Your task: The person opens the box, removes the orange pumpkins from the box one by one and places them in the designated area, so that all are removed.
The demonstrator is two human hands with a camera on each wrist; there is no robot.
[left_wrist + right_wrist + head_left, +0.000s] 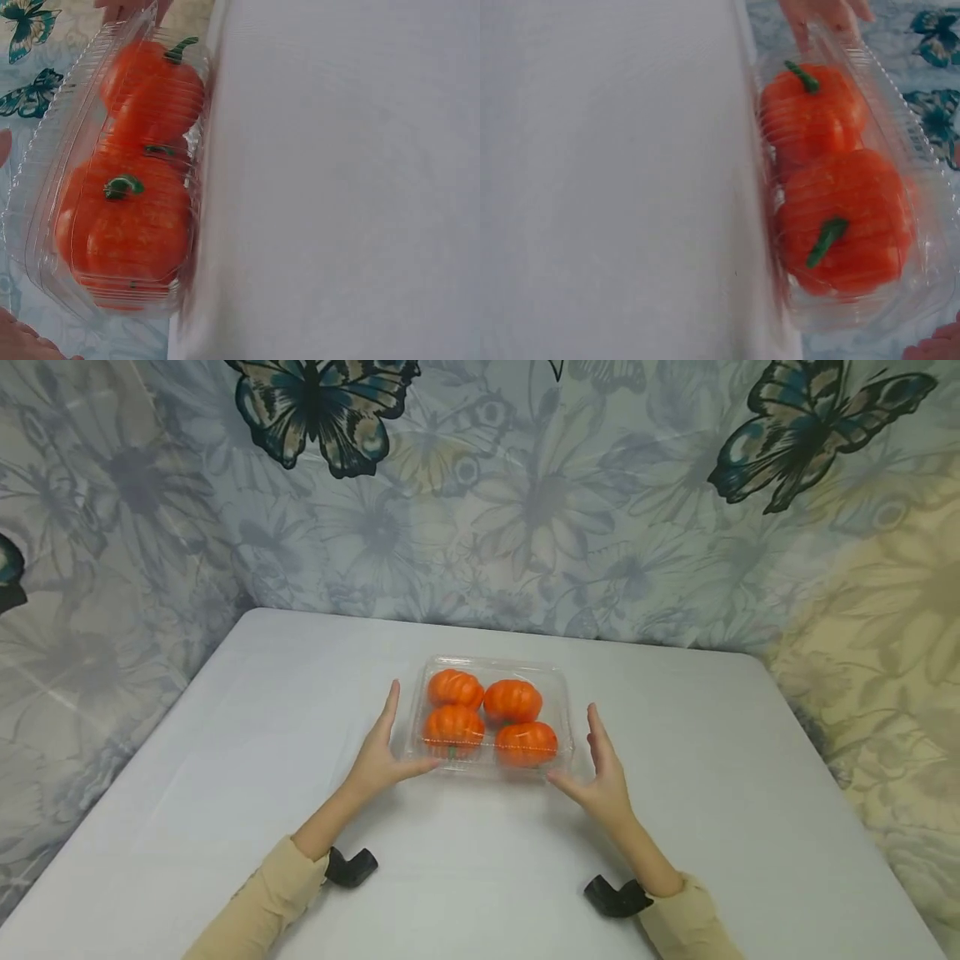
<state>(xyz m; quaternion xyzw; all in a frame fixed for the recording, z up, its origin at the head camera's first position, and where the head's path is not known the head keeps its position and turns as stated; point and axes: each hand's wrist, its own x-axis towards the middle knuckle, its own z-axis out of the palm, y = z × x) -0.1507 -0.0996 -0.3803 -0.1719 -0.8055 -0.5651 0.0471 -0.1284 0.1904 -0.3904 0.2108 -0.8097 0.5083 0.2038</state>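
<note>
A clear plastic container (491, 762) on the table holds several small orange pumpkins (513, 701) with green stems. In the left wrist view, ribbed container walls (45, 217) surround the pumpkins (124, 225); the right wrist view shows the pumpkins (847, 217) from its own side. My left hand (382, 762) is beside the container's left side, fingers straight and thumb at the front left corner. On the opposite side, my right hand (602, 779) has its fingers extended and its thumb by the front right corner. Whether either thumb touches the plastic, I cannot tell.
The white table (480, 877) reaches a wall covering (525, 510) printed with flowers and butterflies. A black wrist device (351, 867) sits at the left sleeve, and another black device (617, 897) at the right sleeve.
</note>
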